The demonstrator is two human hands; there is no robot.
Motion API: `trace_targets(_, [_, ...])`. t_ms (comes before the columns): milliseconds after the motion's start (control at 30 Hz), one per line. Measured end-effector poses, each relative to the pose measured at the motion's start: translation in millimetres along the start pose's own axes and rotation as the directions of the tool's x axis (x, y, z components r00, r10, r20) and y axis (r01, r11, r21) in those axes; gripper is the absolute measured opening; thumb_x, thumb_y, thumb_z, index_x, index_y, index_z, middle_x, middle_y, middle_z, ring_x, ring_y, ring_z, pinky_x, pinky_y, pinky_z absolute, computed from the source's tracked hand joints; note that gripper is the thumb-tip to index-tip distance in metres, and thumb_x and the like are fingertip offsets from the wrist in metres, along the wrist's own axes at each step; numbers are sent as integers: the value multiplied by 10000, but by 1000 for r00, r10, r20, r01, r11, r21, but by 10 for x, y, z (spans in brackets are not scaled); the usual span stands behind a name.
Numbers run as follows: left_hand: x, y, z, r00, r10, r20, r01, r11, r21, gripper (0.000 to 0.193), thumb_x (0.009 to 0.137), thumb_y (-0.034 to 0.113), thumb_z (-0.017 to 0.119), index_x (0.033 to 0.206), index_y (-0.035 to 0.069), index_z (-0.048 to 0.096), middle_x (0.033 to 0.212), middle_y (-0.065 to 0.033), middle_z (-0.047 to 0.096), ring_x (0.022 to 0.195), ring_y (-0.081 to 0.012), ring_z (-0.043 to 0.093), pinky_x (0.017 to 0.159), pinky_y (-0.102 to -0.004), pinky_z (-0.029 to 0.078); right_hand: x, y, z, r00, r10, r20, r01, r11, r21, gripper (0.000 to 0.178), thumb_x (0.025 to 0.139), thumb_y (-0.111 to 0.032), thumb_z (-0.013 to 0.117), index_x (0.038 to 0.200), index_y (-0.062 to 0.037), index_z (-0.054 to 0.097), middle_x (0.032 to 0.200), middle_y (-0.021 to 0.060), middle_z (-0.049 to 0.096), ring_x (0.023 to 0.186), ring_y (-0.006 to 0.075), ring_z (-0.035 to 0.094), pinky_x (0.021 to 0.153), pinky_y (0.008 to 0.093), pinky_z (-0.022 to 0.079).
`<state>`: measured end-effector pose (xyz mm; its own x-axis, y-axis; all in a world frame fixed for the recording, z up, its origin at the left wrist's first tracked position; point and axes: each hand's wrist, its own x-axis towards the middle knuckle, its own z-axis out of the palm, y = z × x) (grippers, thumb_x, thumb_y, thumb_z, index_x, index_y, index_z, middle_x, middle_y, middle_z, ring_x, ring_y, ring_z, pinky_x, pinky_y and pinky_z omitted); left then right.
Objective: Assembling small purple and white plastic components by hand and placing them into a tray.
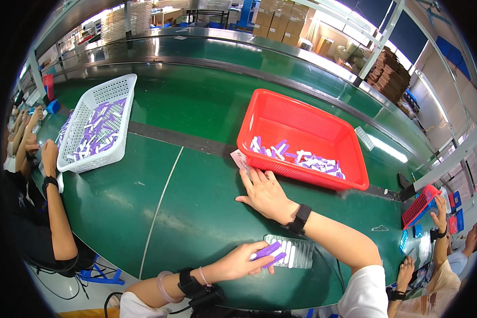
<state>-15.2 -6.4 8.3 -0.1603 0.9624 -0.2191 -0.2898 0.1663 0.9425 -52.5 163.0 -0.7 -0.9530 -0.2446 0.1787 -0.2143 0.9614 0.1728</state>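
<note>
My left hand point(242, 263) is closed around a few small purple-and-white sticks point(270, 254), at the near side of the table. Just beyond those sticks lies a clear plastic tray point(305, 255) with several white pieces in a row; my left hand partly covers its left end. My right hand point(267, 196) reaches forward, palm down with fingers spread, and its fingertips are at the near left corner of a red plastic basket point(312, 114). A pale printed card point(239, 159) shows by those fingertips; whether they touch it I cannot tell. Purple and white sticks point(318, 163) lie loose along the basket's near side.
A white basket point(127, 114) full of similar sticks stands at the left, beside a co-worker's arm point(58, 212). Another clear tray point(363, 139) lies behind the red basket. Co-workers' hands point(405, 273) and a tilted red basket point(421, 206) are at the right. A dark strip point(180, 139) crosses the green table.
</note>
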Motion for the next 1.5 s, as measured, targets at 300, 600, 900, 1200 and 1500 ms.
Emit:
trace_targets(300, [1,-25,-8,1000,15,-11,-15,1000,-14,173,890,166,477,940,0,479,741,-43,598,516,-55,375,473,-211,345,-5,-33,62,999,-2,-37,2,1000,-17,662,810,-443,495,1241,43,365,1154,210,459,987,303,454,847,384,358])
trace_targets(600, [13,-30,-20,1000,24,-5,-24,1000,-11,167,889,154,473,939,-5,470,747,-53,599,508,-52,367,464,-208,336,54,-104,52,998,54,7,-54,996,-73,681,813,-482,469,1255,24,363,1166,236,450,997,320,455,861,389,338])
trace_targets(900, [21,-34,-5,1000,4,-9,-5,999,-46,161,889,150,473,935,-4,475,746,-50,600,500,-49,370,459,-205,338,-62,-22,-72,997,77,18,-77,997,8,637,791,-408,539,1249,-5,357,1213,197,409,1029,319,466,861,420,343])
trace_targets(1200, [-24,-13,5,993,28,-119,-42,991,-125,160,880,124,497,979,-3,491,738,-46,604,501,-40,387,459,-192,344,-884,70,-881,894,390,220,-388,428,816,135,781,-23,576,906,28,562,766,107,580,680,175,597,639,279,480])
trace_targets(1500, [18,7,62,986,15,-168,-28,997,-75,120,872,130,507,908,19,482,730,-56,605,487,-38,408,436,-188,329,-1467,-443,-733,780,405,478,-364,-328,872,244,791,15,590,1026,49,532,917,89,596,847,124,580,764,249,482])
